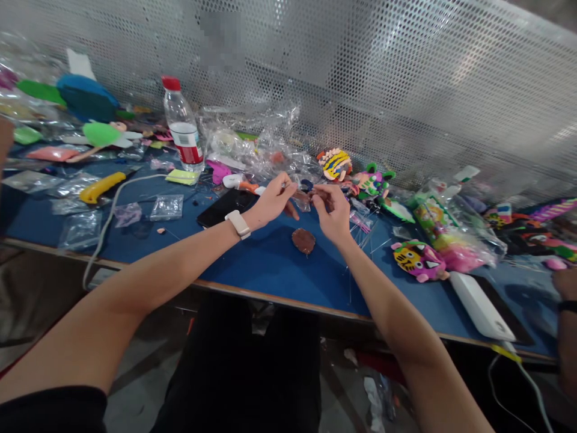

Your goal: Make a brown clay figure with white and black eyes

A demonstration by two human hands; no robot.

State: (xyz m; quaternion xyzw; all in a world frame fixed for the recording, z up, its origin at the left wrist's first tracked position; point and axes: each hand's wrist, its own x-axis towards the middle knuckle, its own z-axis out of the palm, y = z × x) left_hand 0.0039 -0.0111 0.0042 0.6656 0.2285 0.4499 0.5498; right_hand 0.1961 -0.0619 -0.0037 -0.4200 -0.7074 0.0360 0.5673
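My left hand (276,198), a white watch on its wrist, and my right hand (332,211) meet above the blue table (270,264). Both pinch a small brown piece in a clear plastic bag (306,197) held between them. Just below the hands a flat brown oval clay piece (303,240) lies on the table. A black phone (225,207) lies under my left wrist.
A water bottle (183,126) with a red cap stands at the back left, near a yellow knife (101,187) and several clear bags. Colourful clay figures (419,260) and a white power bank (480,305) lie on the right. Another person's hand (565,282) shows at the far right.
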